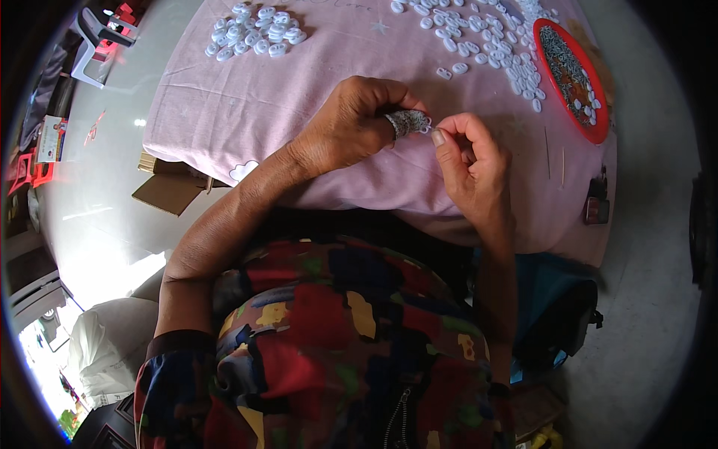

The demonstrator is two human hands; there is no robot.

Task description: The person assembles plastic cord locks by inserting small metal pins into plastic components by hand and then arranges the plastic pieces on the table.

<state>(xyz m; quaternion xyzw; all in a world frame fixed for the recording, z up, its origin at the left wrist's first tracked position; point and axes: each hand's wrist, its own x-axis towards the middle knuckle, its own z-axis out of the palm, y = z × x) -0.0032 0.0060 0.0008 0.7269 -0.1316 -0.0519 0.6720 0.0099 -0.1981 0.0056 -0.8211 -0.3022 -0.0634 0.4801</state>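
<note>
Over the near part of the pink cloth, my two hands almost meet at the fingertips. My left hand (351,123) is closed, with a grey speckled wrap (408,122) at its fingers; whether it is a finger cover or a held piece I cannot tell. A small white looped piece (426,126) shows at the tip of this wrap, held by the left fingers. My right hand (475,161) is closed in a pinch, thumb against forefinger, right beside the white piece. What lies between those fingertips is too small to make out.
A pile of white oval plastic pieces (254,31) lies at the far left of the pink-covered table (336,45), a wider scatter (493,45) at the far right. The red tray (535,30) holds small grey parts. Two thin sticks (562,166) and a small dark object (596,208) lie nearby.
</note>
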